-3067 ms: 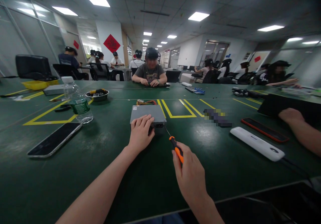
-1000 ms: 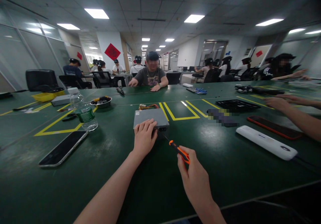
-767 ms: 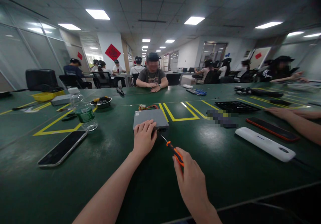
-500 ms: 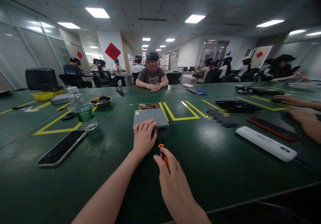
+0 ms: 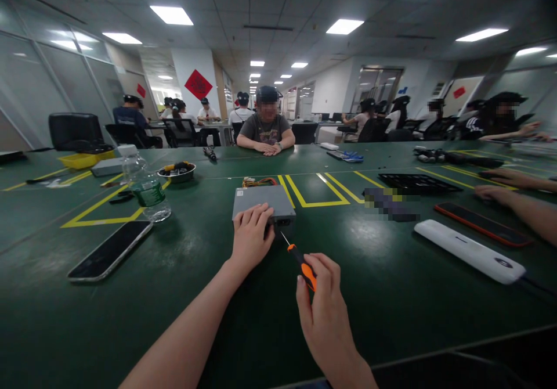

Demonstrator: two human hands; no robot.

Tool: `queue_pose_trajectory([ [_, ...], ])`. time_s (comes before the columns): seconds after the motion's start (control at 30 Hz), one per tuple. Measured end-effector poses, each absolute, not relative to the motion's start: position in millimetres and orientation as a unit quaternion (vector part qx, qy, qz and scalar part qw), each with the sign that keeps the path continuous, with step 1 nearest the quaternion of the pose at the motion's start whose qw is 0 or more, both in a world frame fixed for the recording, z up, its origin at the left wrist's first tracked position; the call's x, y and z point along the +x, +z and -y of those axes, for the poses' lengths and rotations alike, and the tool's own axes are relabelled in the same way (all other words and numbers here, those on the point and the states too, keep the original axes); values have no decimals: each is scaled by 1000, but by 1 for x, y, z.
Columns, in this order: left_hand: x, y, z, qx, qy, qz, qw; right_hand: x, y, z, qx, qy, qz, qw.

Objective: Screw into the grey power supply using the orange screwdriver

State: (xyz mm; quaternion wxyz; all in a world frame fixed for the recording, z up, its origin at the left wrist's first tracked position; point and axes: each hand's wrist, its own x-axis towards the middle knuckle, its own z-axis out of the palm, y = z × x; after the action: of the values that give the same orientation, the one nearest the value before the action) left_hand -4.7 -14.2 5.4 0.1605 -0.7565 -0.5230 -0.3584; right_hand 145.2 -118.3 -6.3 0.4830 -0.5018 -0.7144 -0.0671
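Gray metal box (image 5: pixel 266 195) sits on the smooth green table (image 5: pixel 209 337), its near-left corner hidden by my clasping left hand (image 5: pixel 252 230); my right hand (image 5: pixel 324 296) grips a screwdriver (image 5: pixel 299 257), tip contact unclear to me.

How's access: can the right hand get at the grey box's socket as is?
Probably yes: the left hand, on the grey box, leaves the socket uncovered; the right hand, holding the screwdriver, is close in front.
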Motion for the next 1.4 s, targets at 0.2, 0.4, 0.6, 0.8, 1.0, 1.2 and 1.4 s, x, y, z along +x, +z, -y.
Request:
queue_pose_trajectory([
  [0.2,-5,5,14,-756,-351,528,162,147,-8,116,-501,-54,727,466],
  [0.4,-5,5,14,-757,-350,527,163,141,-5,120,-498,-79,746,434],
  [0.6,-7,7,16,-763,-346,522,162,141,19,108,-346,-248,827,367],
  [0.8,-11,8,19,-775,-338,512,151,154,54,85,-159,-325,892,270],
  [1.0,-14,7,22,-788,-308,511,156,161,21,66,-158,-212,888,376],
  [1.2,-14,7,26,-782,-292,529,154,168,-10,57,-190,-129,870,437],
  [1.4,-13,8,26,-785,-295,524,151,176,16,55,-81,-101,886,444],
])
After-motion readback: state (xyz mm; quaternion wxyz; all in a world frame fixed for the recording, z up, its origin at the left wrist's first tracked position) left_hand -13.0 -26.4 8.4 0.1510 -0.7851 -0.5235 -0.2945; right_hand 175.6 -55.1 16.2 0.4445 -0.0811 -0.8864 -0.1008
